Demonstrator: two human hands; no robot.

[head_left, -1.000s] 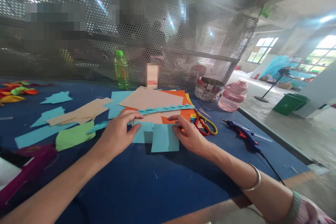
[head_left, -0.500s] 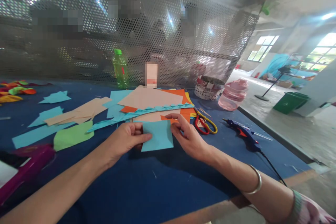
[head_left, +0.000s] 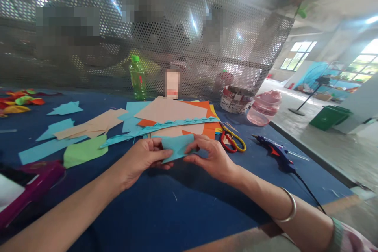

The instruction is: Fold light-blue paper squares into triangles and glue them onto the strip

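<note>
A small light-blue paper piece (head_left: 177,145) is held between both hands just above the dark blue table (head_left: 183,208). My left hand (head_left: 141,158) pinches its left edge with thumb and fingers. My right hand (head_left: 211,157) pinches its right edge, a metal bangle on that wrist. The paper looks bent or folded between them. Behind it lies a long blue strip of folded triangles (head_left: 165,126) across tan and orange sheets (head_left: 177,112).
Red-and-yellow scissors (head_left: 232,139) and a blue glue gun (head_left: 273,152) lie to the right. A green bottle (head_left: 137,77), a woven basket (head_left: 236,99) and a pink jar (head_left: 262,108) stand at the back. Paper scraps (head_left: 82,151) and a magenta tool (head_left: 32,189) are left.
The blue paper lay flat on the table under both hands; my left hand took its left edge, the right its right edge, and it is now lifted and bent between them.
</note>
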